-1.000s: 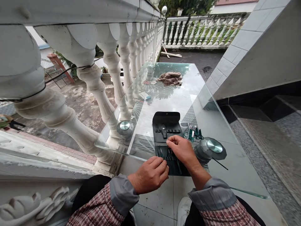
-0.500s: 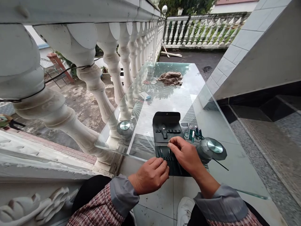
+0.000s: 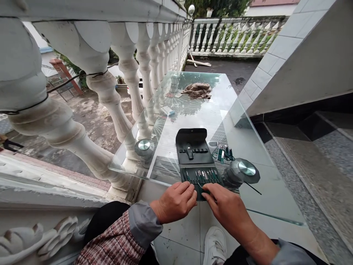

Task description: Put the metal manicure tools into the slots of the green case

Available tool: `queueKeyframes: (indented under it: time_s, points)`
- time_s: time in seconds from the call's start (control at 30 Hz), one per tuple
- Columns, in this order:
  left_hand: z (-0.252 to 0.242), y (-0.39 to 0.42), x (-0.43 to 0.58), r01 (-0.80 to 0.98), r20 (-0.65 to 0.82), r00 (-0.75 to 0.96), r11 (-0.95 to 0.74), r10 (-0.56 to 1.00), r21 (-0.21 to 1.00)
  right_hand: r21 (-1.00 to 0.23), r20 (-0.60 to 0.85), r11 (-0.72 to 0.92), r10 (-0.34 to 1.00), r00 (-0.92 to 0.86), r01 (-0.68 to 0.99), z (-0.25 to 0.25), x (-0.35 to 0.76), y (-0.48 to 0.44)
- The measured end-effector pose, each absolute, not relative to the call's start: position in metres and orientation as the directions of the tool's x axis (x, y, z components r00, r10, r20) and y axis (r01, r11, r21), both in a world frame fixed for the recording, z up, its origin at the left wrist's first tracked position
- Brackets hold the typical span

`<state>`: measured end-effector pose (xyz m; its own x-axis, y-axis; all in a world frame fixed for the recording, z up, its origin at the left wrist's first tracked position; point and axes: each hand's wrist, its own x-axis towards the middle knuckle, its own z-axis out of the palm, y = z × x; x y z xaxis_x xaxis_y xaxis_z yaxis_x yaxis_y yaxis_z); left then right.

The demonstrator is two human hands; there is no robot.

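A black manicure case (image 3: 193, 160) lies unfolded near the front edge of the glass table. Several slim metal tools (image 3: 205, 175) stand in a row of loops on its lower panel. My left hand (image 3: 176, 200) has its fingers closed on the lower left edge of the case. At the bottom of the case, my right hand (image 3: 230, 206) pinches a thin metal tool (image 3: 200, 185), its tip pointing up and left. The rest of that tool is hidden by my fingers. Only an empty holder flap and small loops show on the upper panel.
Nail clippers (image 3: 224, 151) lie right of the case. Round metal-topped table supports (image 3: 245, 169) show under the glass tabletop (image 3: 273, 198); a thin dark stick lies by the right one. Farther back are a small box (image 3: 167, 110) and a brown cloth (image 3: 197, 91). White balusters (image 3: 128, 70) line the left.
My right hand has moved down from the middle of the case to its bottom edge, uncovering the row of tools. My left hand stays at the lower left edge.
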<state>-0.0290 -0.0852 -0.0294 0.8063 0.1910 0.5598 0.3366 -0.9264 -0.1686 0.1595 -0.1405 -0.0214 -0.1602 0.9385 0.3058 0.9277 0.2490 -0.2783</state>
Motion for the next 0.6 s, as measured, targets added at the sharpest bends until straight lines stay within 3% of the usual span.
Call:
queueKeyframes:
  time_s: [0.6]
  points:
    - [-0.033,-0.087,-0.024,0.328,0.500,0.842,-0.928,0.203,-0.176,-0.257,0.274,0.173,0.957,-0.100,0.951,-0.018,0.145,-0.139]
